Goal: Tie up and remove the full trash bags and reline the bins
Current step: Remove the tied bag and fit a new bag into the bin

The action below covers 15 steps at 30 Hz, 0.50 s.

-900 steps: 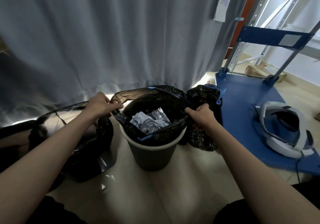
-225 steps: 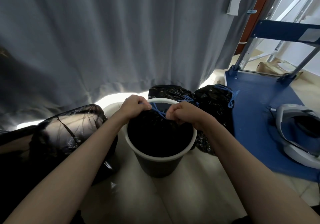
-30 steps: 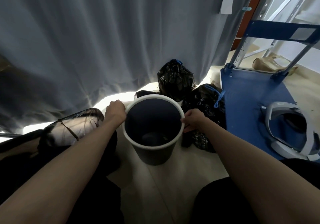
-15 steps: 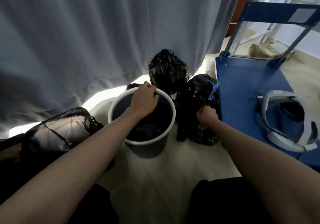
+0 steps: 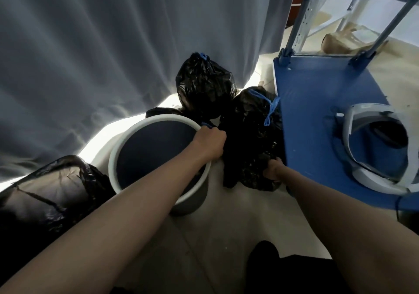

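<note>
The bin [image 5: 158, 157] is standing on the pale floor [image 5: 226, 237] in front of the grey curtain [image 5: 113, 44], unlined – its dark inside is showing, and I cannot tell if anything is lying in it. Just behind the bin a tied black bag [image 5: 204, 87] is sitting upright against the curtain, blue drawstring knotted on top. To the right of the bin a second tied bag [image 5: 251, 134] is leaning against the edge of the blue cart [image 5: 317, 116]. On the cart deck, well right of the bin, a white headset [image 5: 374, 148] is lying. Left of the bin a larger black bag [image 5: 45, 194] is slumping on the floor.

The left hand [image 5: 209, 145] is reaching across the bin's right rim, fingers curling into black plastic beside the second bag. The right hand [image 5: 273, 170] is gripping that bag's lower right side, fingers buried in the plastic – the bag is hiding most of them.
</note>
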Each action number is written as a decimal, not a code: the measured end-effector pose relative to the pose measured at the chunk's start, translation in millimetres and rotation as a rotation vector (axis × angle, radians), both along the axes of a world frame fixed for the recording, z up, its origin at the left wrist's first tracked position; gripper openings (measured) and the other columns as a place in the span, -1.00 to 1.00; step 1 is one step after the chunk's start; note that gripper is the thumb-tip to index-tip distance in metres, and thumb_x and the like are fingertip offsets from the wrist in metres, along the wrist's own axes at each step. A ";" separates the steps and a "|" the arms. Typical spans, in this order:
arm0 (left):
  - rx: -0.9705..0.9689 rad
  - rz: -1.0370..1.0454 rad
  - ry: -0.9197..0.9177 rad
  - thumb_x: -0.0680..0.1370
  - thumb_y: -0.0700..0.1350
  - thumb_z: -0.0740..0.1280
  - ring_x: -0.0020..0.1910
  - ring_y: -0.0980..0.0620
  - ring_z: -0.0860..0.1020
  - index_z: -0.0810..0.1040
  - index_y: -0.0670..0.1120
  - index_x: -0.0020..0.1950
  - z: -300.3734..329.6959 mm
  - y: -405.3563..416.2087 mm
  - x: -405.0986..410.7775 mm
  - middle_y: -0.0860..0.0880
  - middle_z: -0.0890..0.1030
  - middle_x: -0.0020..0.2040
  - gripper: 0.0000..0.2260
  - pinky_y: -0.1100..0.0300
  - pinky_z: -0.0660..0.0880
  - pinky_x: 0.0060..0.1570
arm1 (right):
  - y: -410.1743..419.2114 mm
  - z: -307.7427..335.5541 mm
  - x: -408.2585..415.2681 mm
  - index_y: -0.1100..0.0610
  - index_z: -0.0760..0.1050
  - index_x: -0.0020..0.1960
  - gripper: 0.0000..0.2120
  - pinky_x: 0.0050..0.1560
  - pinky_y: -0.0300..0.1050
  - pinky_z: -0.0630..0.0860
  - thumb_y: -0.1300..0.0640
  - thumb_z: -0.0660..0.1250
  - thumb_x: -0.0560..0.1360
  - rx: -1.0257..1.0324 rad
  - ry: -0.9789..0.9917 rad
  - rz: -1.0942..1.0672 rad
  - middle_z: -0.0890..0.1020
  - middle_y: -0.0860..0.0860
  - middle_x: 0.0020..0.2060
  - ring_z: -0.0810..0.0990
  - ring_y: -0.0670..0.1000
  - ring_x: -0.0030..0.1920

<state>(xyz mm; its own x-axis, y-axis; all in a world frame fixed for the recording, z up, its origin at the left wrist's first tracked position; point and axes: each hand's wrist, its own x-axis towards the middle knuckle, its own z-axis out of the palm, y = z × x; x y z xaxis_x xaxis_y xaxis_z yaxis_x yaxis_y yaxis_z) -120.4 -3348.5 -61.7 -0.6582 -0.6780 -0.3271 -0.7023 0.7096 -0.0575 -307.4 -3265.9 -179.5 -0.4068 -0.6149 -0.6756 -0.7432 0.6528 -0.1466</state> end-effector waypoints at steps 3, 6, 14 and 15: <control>0.027 0.021 0.050 0.53 -0.16 0.27 -0.08 -0.10 0.58 0.53 -0.13 -0.11 -3.4 -4.7 -3.1 -0.10 0.62 -0.08 -0.92 0.10 0.39 -0.16 | -3.9 3.6 -0.3 0.30 0.33 0.44 -0.60 0.36 -0.05 0.31 0.18 0.11 0.65 -0.163 -0.109 -0.077 0.41 0.24 0.40 0.37 0.21 0.41; 0.083 0.059 0.155 0.52 -0.14 0.31 -0.04 -0.09 0.60 0.62 -0.11 0.05 -1.2 -3.5 -3.5 -0.08 0.63 -0.01 -0.84 0.06 0.51 -0.08 | -12.7 27.7 1.2 0.28 0.61 0.13 -0.78 0.18 -0.04 0.50 0.24 0.24 0.58 -0.360 -0.163 -0.209 0.64 0.19 0.09 0.59 0.17 0.13; 0.348 0.221 0.734 0.32 0.09 0.56 0.12 0.02 0.51 0.42 -0.01 0.42 34.4 -0.8 4.6 -0.02 0.53 0.17 -0.29 0.12 0.47 0.14 | -29.3 180.1 33.1 0.15 0.64 -0.11 -0.92 -0.20 -0.35 0.46 0.30 0.42 0.44 -0.845 -0.463 -0.084 0.61 -0.09 -0.34 0.54 -0.19 -0.28; 0.341 0.248 0.818 0.32 0.07 0.57 0.00 0.05 0.53 0.50 -0.04 0.32 43.7 -0.9 8.2 0.00 0.56 0.05 -0.39 0.16 0.48 0.04 | -30.0 198.5 39.7 0.15 0.64 -0.12 -0.91 -0.22 -0.34 0.45 0.30 0.44 0.42 -0.872 -0.494 -0.048 0.60 -0.12 -0.38 0.53 -0.21 -0.32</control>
